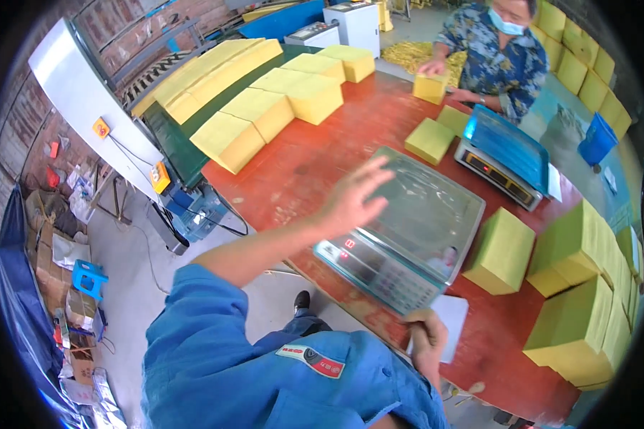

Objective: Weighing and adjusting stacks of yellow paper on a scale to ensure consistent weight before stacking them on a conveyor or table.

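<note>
A digital weighing scale with a flat metal pan stands before me on the red table, with nothing on its pan. My left hand reaches over the pan's left edge, fingers spread and slightly blurred, holding nothing. Down at the near table edge, my right hand is closed beside the scale's lower corner, next to a white sheet. Its curled fingers hide whatever may be inside. To the right of the scale stands a yellow paper block.
Yellow stacks crowd the right side; more blocks line the far left. Across the table, a masked person touches a yellow block near a second scale. A white machine panel rises at left.
</note>
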Tool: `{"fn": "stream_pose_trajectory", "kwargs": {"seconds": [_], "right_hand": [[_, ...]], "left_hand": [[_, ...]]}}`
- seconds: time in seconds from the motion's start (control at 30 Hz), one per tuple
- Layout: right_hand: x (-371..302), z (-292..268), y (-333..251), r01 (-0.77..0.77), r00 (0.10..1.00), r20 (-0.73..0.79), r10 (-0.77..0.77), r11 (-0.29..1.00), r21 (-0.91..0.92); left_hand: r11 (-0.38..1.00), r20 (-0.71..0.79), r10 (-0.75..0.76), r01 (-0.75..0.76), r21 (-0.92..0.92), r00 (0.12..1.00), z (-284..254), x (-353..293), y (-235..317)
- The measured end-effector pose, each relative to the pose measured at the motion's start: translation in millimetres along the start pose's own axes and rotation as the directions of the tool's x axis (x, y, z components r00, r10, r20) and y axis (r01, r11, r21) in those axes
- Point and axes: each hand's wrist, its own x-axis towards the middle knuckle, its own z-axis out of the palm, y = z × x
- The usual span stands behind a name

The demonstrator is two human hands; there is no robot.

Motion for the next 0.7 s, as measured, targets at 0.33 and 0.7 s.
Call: {"fn": "stream_pose_trajectory", "kwargs": {"seconds": [0.33,0.7], "right_hand": [[110,309,99,0.034,0.944,0.329,0.006,0.993,-0.115],[121,331,98,0.204,0.976,0.148,-0.162,0.918,-0.341]], "left_hand": [[0.835,0.07,-0.533,0.51,0.207,0.843,-131,13,-336],[0.726,0.174,-0.486,0.285,0.625,0.857,-53,152,-472]]}}
